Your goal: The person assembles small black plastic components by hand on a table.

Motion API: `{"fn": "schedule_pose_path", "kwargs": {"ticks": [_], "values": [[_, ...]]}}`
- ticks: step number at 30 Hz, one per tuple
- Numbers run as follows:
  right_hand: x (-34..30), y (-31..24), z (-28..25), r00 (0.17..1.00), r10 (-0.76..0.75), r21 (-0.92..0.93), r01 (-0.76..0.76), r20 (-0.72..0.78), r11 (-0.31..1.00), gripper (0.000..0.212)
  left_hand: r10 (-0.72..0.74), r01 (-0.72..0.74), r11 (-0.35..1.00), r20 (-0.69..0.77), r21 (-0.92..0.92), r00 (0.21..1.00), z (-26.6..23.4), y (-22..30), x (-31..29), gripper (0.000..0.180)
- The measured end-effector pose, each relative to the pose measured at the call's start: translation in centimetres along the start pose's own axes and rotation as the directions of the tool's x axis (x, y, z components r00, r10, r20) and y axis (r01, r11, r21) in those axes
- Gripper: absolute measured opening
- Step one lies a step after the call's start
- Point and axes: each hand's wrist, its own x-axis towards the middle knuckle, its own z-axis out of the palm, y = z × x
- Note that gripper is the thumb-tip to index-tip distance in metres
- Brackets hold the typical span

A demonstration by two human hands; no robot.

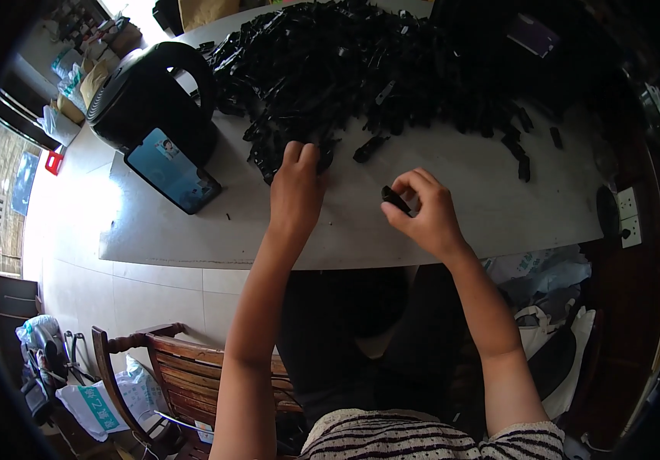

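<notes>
A large heap of small black plastic pieces (322,69) covers the far part of the pale table (498,222). At the heap's near edge, my left hand (297,188) reaches down with its fingers bent together among the pieces. Its fingertips are hidden, so what they hold cannot be made out. To the right, my right hand (431,215) pinches one small black plastic piece (396,201) between thumb and fingers, above the table near its front edge. A loose black piece (370,148) lies between the heap and my right hand.
A black kettle (134,100) stands at the left, with a lit phone (170,170) leaning against it. Several stray black pieces (515,149) lie at the right. A purple box (533,36) is at the far right. Below the table is a wooden chair (184,368).
</notes>
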Motion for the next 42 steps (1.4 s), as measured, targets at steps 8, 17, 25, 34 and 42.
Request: {"fn": "schedule_pose_path", "kwargs": {"ticks": [8,17,25,34,42], "values": [[-1.8,-1.3,-0.3,0.948,0.140,0.873,-0.318,0.285,0.371,0.024,-0.172,0.211,0.599,0.134,-0.772,0.976,-1.1,3.5,-3.0,0.032],[-2.2,-2.8,0.0,0.985,0.163,0.927,-0.019,-0.046,0.374,0.021,-0.314,0.395,0.262,0.310,-0.881,0.898,-1.1,5.0,-4.5,0.017],[-2.2,-4.3,3.1,0.919,0.321,0.909,0.082,-0.228,0.409,0.014,-0.417,0.244,0.343,0.086,-0.907,0.905,0.4,7.4,-6.3,0.016],[-3.2,-3.9,3.5,0.897,0.368,0.873,0.038,-0.244,0.487,0.020,-0.496,0.243,0.118,0.155,-0.963,0.854,-0.3,8.2,-6.8,0.019],[-3.9,-3.8,2.5,0.938,0.236,0.779,0.054,-0.254,0.624,0.025,-0.433,0.244,0.069,0.191,-0.967,0.881,-1.3,7.6,-7.3,0.024]]}}
